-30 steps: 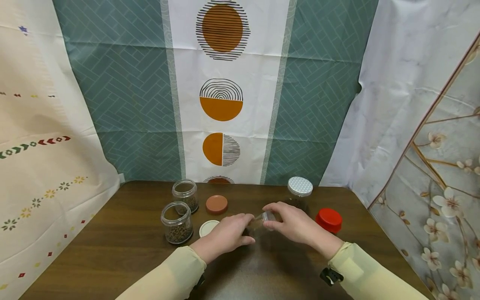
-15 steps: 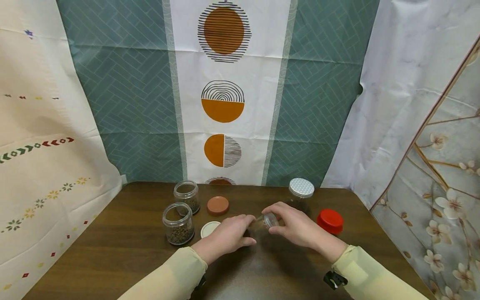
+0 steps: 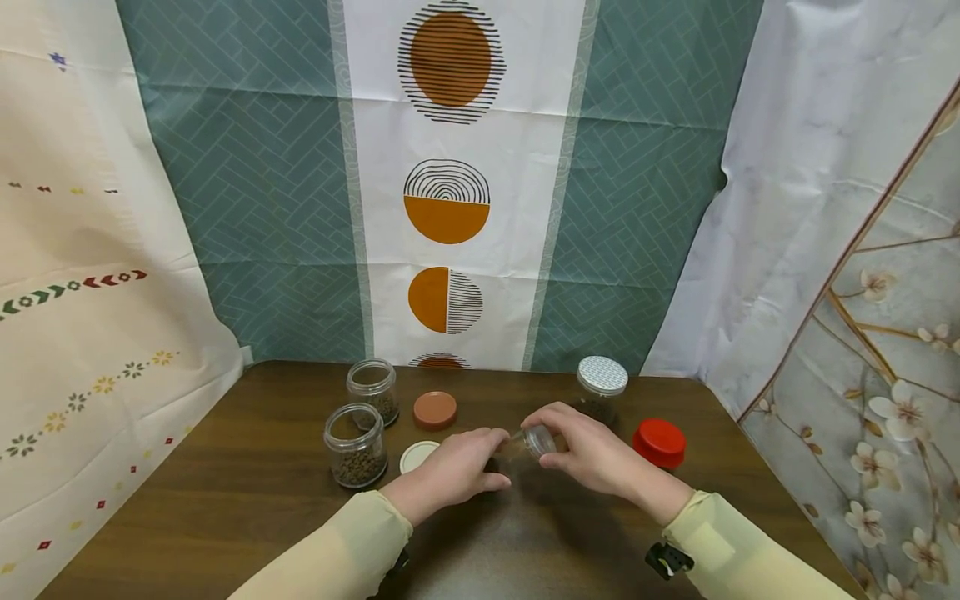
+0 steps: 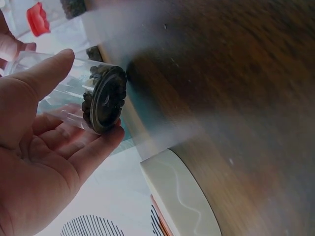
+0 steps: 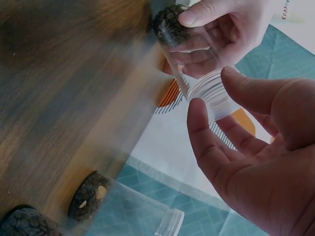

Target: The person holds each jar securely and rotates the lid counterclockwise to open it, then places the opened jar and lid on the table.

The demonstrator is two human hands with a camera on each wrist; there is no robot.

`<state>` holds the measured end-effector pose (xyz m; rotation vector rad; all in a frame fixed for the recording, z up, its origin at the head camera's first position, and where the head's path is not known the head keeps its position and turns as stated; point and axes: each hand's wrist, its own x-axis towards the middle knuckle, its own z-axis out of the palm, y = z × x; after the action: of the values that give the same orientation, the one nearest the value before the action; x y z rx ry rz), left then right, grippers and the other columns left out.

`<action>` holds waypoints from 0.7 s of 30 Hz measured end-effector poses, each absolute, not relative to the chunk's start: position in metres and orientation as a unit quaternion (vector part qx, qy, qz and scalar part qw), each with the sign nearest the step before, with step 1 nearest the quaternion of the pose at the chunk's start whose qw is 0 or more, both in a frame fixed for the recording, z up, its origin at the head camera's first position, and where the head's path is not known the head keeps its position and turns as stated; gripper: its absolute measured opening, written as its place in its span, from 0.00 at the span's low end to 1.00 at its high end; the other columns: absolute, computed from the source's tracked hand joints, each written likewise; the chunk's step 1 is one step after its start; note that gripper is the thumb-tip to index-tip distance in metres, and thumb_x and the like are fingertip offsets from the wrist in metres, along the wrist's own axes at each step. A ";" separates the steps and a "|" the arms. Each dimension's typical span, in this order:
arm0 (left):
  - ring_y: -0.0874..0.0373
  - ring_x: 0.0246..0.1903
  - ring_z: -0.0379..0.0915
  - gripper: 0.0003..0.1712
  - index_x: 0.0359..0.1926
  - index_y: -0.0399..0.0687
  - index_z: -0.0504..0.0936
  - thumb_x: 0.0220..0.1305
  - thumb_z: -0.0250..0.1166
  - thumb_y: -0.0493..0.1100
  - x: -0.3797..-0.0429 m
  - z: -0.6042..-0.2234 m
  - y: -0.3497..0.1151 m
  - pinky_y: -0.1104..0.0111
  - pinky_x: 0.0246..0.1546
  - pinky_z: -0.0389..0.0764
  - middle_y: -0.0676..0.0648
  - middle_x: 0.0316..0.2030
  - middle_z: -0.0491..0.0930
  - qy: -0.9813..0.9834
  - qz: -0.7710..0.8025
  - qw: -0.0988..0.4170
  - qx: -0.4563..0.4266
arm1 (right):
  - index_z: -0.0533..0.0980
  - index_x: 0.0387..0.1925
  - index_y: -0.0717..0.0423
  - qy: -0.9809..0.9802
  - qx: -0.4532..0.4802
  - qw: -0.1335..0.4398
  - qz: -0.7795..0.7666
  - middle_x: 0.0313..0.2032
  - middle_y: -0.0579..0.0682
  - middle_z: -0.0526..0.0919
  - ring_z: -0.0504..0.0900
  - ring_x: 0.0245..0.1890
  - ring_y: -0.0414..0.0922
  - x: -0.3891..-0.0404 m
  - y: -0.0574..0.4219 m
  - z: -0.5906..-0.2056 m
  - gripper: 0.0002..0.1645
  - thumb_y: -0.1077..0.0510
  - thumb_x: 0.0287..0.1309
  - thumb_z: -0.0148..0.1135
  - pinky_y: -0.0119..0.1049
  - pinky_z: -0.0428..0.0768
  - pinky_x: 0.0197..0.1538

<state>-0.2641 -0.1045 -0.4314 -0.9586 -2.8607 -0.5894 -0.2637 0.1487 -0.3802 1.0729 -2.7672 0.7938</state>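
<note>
A clear jar point(image 5: 209, 96) with dark pieces gathered in its base lies tilted between both hands, its mouth toward the right in the head view. My left hand point(image 3: 457, 468) holds it near the base, thumb on one side and fingers on the other, as the left wrist view shows. Around the threaded rim curl the thumb and fingers of my right hand point(image 3: 585, 446). No lid shows on this jar. A cream lid point(image 3: 417, 456) lies partly behind my left hand. Farther back is an orange-brown lid point(image 3: 434, 410).
Two open jars, a nearer one point(image 3: 356, 457) and a farther one point(image 3: 372, 390), stand at left with brown pieces inside. At right stand a jar with a patterned white lid point(image 3: 602, 375) and one with a red lid point(image 3: 659, 442). Cloths hang behind the wooden table point(image 3: 187, 483).
The jar's mouth has turned more toward the head camera over the last second, and my right fingers have shifted slightly with it. My left hand stays almost in place.
</note>
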 end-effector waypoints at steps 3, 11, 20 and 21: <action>0.55 0.50 0.84 0.32 0.67 0.40 0.80 0.70 0.80 0.50 -0.265 -0.432 -0.105 0.58 0.52 0.85 0.46 0.52 0.86 -0.930 -0.189 0.034 -0.312 | 0.81 0.63 0.46 -0.900 0.350 0.034 0.259 0.61 0.46 0.82 0.83 0.55 0.51 -0.263 0.148 -0.380 0.29 0.66 0.63 0.81 0.53 0.85 0.57; 0.56 0.48 0.83 0.32 0.66 0.40 0.80 0.69 0.81 0.50 -0.266 -0.431 -0.104 0.58 0.51 0.86 0.47 0.51 0.86 -0.932 -0.187 0.031 -0.309 | 0.81 0.67 0.46 -0.897 0.347 0.019 0.273 0.64 0.49 0.79 0.83 0.54 0.51 -0.266 0.150 -0.380 0.32 0.60 0.63 0.83 0.51 0.87 0.54; 0.55 0.51 0.84 0.33 0.67 0.40 0.80 0.69 0.81 0.50 -0.265 -0.429 -0.102 0.57 0.53 0.86 0.46 0.53 0.86 -0.935 -0.185 0.024 -0.301 | 0.79 0.72 0.53 -0.933 0.221 -0.031 0.284 0.56 0.54 0.85 0.86 0.37 0.43 -0.269 0.142 -0.378 0.34 0.42 0.73 0.73 0.46 0.88 0.47; 0.55 0.51 0.84 0.33 0.67 0.40 0.80 0.69 0.81 0.50 -0.265 -0.429 -0.102 0.57 0.53 0.86 0.46 0.53 0.86 -0.935 -0.186 0.024 -0.301 | 0.79 0.71 0.54 -0.933 0.215 -0.038 0.287 0.53 0.53 0.85 0.86 0.34 0.43 -0.269 0.142 -0.378 0.33 0.43 0.74 0.73 0.44 0.88 0.44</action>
<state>-0.2647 -0.1022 -0.4295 -0.9320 -2.8922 -0.5752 -0.2692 0.1416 -0.3781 0.6912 -3.0036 0.9257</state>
